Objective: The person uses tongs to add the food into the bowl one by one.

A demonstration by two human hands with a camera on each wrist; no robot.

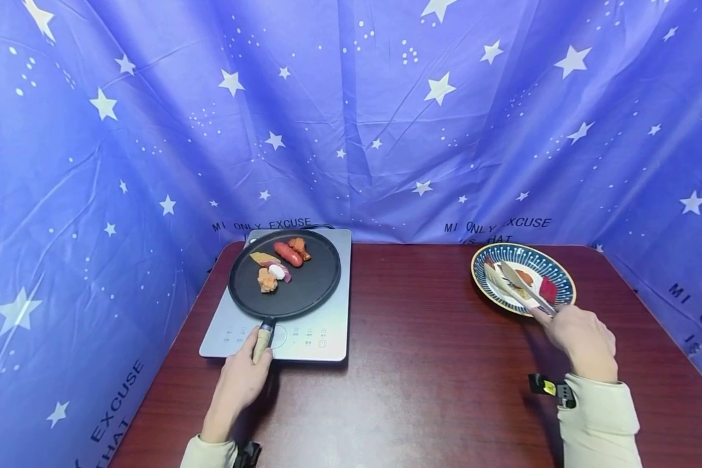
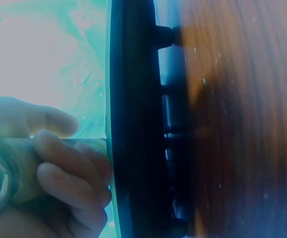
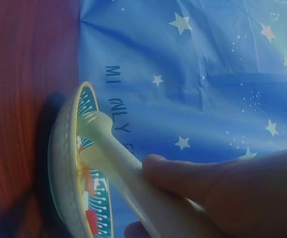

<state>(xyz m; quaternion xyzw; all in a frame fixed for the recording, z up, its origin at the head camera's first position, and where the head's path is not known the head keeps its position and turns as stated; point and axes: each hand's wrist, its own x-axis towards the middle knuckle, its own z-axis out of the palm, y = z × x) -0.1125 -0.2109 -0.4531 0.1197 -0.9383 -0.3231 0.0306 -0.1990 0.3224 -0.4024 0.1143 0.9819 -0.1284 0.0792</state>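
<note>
On the left, my left hand (image 1: 242,382) grips the wooden handle (image 1: 262,343) of a round black frying pan (image 1: 312,292). In the pan lie a red sausage (image 1: 288,254), a golden fried piece (image 1: 266,281), a brown piece (image 1: 299,247) and some smaller food. In the left wrist view, curled fingers (image 2: 69,183) wrap the handle. My right hand (image 1: 582,338) holds pale tongs (image 3: 116,153), tips inside a blue-patterned plate (image 1: 478,285). A red piece (image 1: 548,290) and other food lie there; whether the tongs pinch any is unclear.
Beneath the pan sits a silver induction cooker (image 1: 336,341) near the left table edge. The dark red wooden table (image 1: 409,364) stretches between cooker and plate. A blue star-printed curtain (image 1: 380,175) hangs behind and at both sides.
</note>
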